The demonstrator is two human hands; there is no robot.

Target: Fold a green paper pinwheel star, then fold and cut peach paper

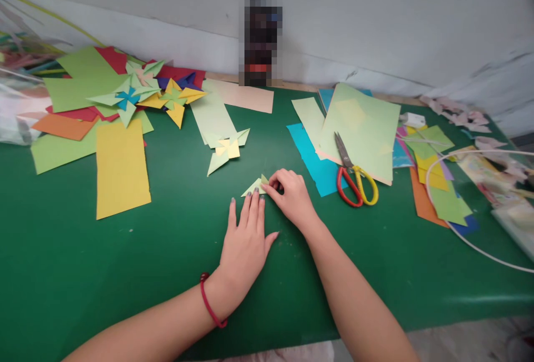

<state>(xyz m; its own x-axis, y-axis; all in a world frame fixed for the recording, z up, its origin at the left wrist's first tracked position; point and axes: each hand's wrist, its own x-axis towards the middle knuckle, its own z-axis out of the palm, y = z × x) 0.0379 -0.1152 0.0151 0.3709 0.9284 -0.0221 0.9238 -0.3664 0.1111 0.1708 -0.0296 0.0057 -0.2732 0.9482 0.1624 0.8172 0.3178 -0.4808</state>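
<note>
A small folded piece of pale green paper (250, 188) lies on the green table, partly covered by fingers. My left hand (246, 239) rests flat with fingers outstretched, its fingertips pressing the lower edge of the paper. At the paper's right corner, my right hand (291, 195) pinches a raised flap between thumb and fingers. Just beyond sits a partly assembled folded-paper star (227, 148), pale green with a cream middle. Scissors (350, 170) with one red and one yellow handle lie to the right, blades on a stack of paper.
Pale green sheets (362, 128) overlap a blue sheet (319, 164) at right. A yellow sheet (123, 170) lies at left, near finished paper stars (173, 98) and coloured sheets. A white cable (442, 206) loops over scraps at far right. A pixelated dark object (262, 45) stands against the wall.
</note>
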